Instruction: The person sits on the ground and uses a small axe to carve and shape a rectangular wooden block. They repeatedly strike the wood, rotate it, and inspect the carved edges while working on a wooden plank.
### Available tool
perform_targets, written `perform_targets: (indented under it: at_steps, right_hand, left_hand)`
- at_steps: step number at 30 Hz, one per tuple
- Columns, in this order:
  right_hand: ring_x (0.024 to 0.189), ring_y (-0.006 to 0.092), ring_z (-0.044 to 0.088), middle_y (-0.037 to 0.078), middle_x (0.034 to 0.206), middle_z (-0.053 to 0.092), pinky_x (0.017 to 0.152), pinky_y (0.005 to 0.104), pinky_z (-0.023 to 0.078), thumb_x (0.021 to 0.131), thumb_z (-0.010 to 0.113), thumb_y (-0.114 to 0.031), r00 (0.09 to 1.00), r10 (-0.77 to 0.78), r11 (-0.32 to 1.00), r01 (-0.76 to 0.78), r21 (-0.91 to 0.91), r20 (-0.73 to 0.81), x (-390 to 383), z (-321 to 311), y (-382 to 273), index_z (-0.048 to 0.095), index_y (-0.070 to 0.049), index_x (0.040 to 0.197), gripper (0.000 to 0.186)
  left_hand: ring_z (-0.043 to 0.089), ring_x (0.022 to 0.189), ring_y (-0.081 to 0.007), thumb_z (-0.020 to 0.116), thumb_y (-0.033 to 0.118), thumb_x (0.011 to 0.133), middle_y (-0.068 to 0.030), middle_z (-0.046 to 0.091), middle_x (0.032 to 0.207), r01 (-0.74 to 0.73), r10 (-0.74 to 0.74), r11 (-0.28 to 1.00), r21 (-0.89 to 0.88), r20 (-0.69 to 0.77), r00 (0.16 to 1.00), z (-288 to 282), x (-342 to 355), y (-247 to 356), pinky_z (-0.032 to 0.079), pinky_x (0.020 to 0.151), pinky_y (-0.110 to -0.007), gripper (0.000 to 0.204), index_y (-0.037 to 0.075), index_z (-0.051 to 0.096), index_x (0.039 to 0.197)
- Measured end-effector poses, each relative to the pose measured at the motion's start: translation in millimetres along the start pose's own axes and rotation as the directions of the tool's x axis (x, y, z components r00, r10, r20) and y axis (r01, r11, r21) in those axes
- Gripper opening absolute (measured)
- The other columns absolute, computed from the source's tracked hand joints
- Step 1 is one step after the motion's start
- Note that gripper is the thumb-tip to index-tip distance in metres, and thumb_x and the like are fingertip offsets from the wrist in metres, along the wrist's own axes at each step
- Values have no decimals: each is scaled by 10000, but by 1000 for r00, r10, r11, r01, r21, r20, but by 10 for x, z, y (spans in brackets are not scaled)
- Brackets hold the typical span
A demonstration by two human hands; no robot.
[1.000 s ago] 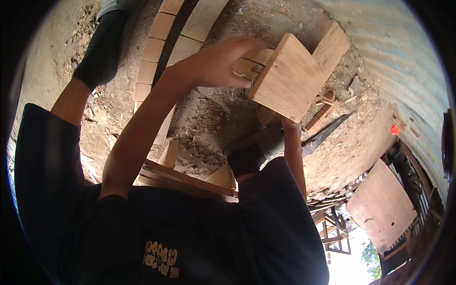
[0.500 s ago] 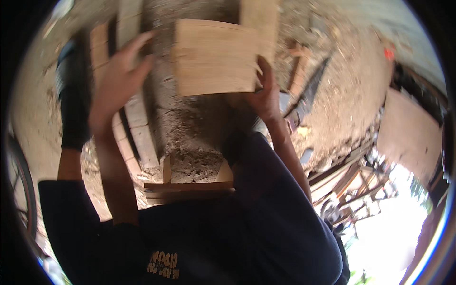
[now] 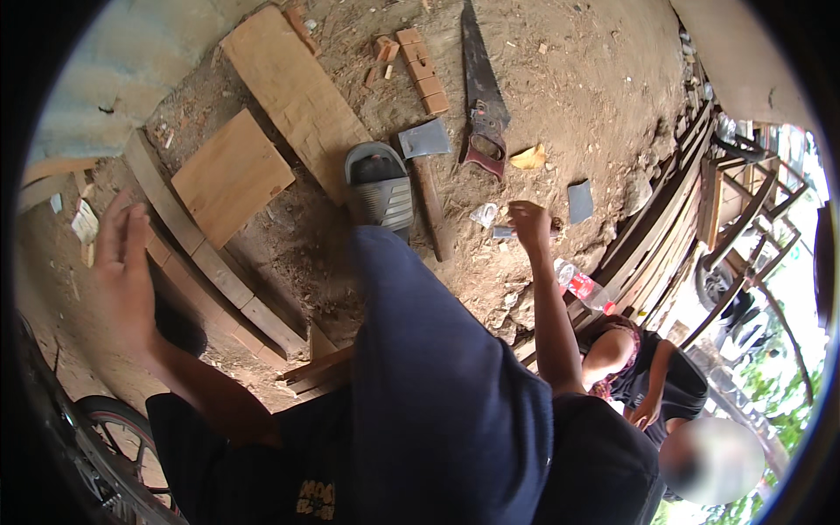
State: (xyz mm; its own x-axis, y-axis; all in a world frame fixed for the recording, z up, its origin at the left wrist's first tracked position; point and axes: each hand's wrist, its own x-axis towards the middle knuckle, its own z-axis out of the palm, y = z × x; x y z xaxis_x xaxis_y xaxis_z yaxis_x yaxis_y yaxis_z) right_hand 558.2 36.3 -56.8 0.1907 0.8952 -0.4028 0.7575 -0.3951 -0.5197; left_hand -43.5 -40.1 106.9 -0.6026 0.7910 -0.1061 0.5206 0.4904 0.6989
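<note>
My left hand (image 3: 127,271) is raised at the left, fingers stretched out, holding nothing. To its right, a square wooden board (image 3: 232,179) lies tilted beside a long wooden rail (image 3: 210,262). My right hand (image 3: 530,226) reaches out over the ground with bent fingers. A narrow flat metal piece (image 3: 504,233) shows just left of it, and a small brown end sticks out on its right. Whether these are one tool, and whether the fingers grip it, I cannot make out. Near my sandalled foot (image 3: 385,197) lie a hatchet (image 3: 426,140) and a handsaw (image 3: 484,114).
A long plank (image 3: 302,101) lies beyond my foot, with reddish blocks (image 3: 423,74) beside it. A dark grey slab (image 3: 580,201), a yellow leaf (image 3: 528,157) and a plastic bottle (image 3: 584,287) are at the right. Another person (image 3: 665,376) sits beyond stacked timber (image 3: 647,236). A wheel (image 3: 131,442) stands at lower left.
My right hand has let go of the square board and moved right, over the tools. The board now lies at the left. My view has swung right; my left hand stays raised.
</note>
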Motion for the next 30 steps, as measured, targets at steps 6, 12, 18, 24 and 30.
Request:
perform_targets:
  at_steps: [6,12,18,24,30]
  right_hand:
    - [758,357,732,243,844,729,709,418,563,869,699,-220,988,-110,987,95,-131,-110,-75,588,169,768,-22,1016,257]
    - [807,427,705,268,865,710,752,479,561,830,693,-179,985,56,974,-89,-207,-161,-207,550,-168,785,-80,995,213]
    - [834,407,705,210,909,728,766,465,557,832,686,-190,985,-64,966,20,-258,-163,-154,557,-3,786,-108,955,180]
    - [825,384,711,186,955,733,764,455,558,845,676,-191,967,-162,967,116,-228,-195,-190,600,66,759,-92,927,153]
    - [852,310,742,178,975,737,735,396,572,853,696,-129,968,-168,986,161,-53,-189,-270,586,67,744,-56,962,140]
  left_hand:
    - [594,1052,-128,615,176,1014,-63,652,1104,-28,51,987,-159,138,989,106,-145,531,451,964,-280,343,40,626,1329]
    - [596,1009,-116,606,165,1018,-47,651,1056,-118,140,980,-157,132,981,8,-282,878,451,939,-269,322,41,634,1313]
    - [593,966,-114,610,163,1013,-45,664,1032,-125,150,982,-142,183,972,142,-378,956,463,911,-273,318,41,633,1306]
    - [613,966,-153,631,180,996,-70,674,1032,-128,145,987,-98,196,970,246,-452,1065,475,909,-299,333,54,634,1304]
    - [638,979,-163,650,192,980,-84,688,1046,-169,194,980,-103,327,925,587,-474,1116,489,906,-307,331,64,648,1285]
